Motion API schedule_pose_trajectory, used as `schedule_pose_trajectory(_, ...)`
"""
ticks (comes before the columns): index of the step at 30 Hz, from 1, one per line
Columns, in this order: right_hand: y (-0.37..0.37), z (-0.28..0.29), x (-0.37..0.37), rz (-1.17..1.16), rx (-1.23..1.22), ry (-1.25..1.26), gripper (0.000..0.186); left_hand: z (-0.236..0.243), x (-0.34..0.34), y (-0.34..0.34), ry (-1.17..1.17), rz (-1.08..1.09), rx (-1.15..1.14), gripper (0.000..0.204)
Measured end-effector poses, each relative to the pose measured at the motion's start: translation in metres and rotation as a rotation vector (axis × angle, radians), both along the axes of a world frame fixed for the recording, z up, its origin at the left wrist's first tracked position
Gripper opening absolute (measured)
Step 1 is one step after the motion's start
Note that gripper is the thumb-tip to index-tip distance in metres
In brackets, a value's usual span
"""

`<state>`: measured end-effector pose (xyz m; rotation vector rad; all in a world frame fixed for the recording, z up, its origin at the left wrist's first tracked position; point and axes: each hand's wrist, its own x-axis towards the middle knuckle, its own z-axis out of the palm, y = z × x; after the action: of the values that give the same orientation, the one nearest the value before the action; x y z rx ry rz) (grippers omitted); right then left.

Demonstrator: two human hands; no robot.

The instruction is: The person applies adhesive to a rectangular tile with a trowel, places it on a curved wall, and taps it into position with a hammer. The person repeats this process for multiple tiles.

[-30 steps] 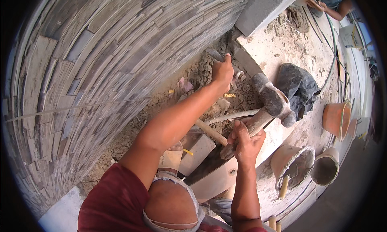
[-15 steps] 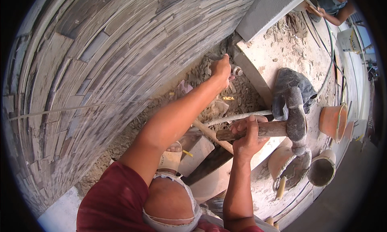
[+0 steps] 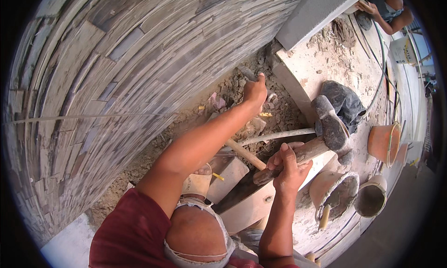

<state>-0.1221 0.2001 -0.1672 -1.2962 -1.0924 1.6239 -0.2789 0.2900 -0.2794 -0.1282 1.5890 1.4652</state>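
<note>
My left hand (image 3: 254, 95) reaches down to the rubble at the foot of the wall, its fingers closed round a metal chisel (image 3: 247, 73). The grey blade shows beyond the fist; the blunt end shows on its other side, and the middle is hidden in the grip. Farther right and nearer to me, my right hand (image 3: 289, 171) grips the wooden handle of a hammer (image 3: 331, 124). The heavy grey hammer head is raised and tilted, apart from the chisel. Broken soil and mortar rubble (image 3: 228, 89) lies around the left hand.
A stone-clad wall (image 3: 139, 72) rises on the left. A concrete slab (image 3: 298, 89) and black plastic bag (image 3: 344, 105) are at right, beyond an orange bucket (image 3: 383, 141) and two mortar-stained buckets (image 3: 321, 189). A wooden handle (image 3: 244, 152) lies below my hands. Another person (image 3: 393, 19) works far right.
The hammer has tilted, its head now up and slightly left and its handle sloping. My left hand has shifted slightly down and left with the chisel, exposing more of the blade.
</note>
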Motion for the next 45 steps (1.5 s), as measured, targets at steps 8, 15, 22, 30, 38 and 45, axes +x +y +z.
schedule_pose_trajectory(8,0.026,-0.041,0.003,0.071,-0.257,-0.113,0.014,-0.03,0.001,0.021,0.009,0.078,-0.053,0.05)
schedule_pose_trajectory(15,0.016,-0.069,-0.024,-0.005,-0.124,-0.039,0.016,-0.023,-0.004,0.026,-0.099,0.009,-0.07,0.053)
schedule_pose_trajectory(22,0.014,-0.015,0.015,0.069,-0.207,-0.054,0.014,-0.001,0.021,-0.002,0.136,-0.045,-0.098,0.057)
schedule_pose_trajectory(30,0.014,-0.062,-0.021,0.096,-0.3,-0.089,0.017,-0.012,0.001,0.018,-0.109,0.131,-0.12,0.06)
schedule_pose_trajectory(38,0.001,-0.018,0.012,-0.056,-0.157,0.132,0.014,-0.003,0.018,-0.018,0.165,-0.082,-0.007,0.056)
schedule_pose_trajectory(45,0.02,-0.046,-0.004,0.182,-0.368,-0.058,0.015,-0.001,-0.001,0.001,0.102,-0.002,-0.128,0.057)
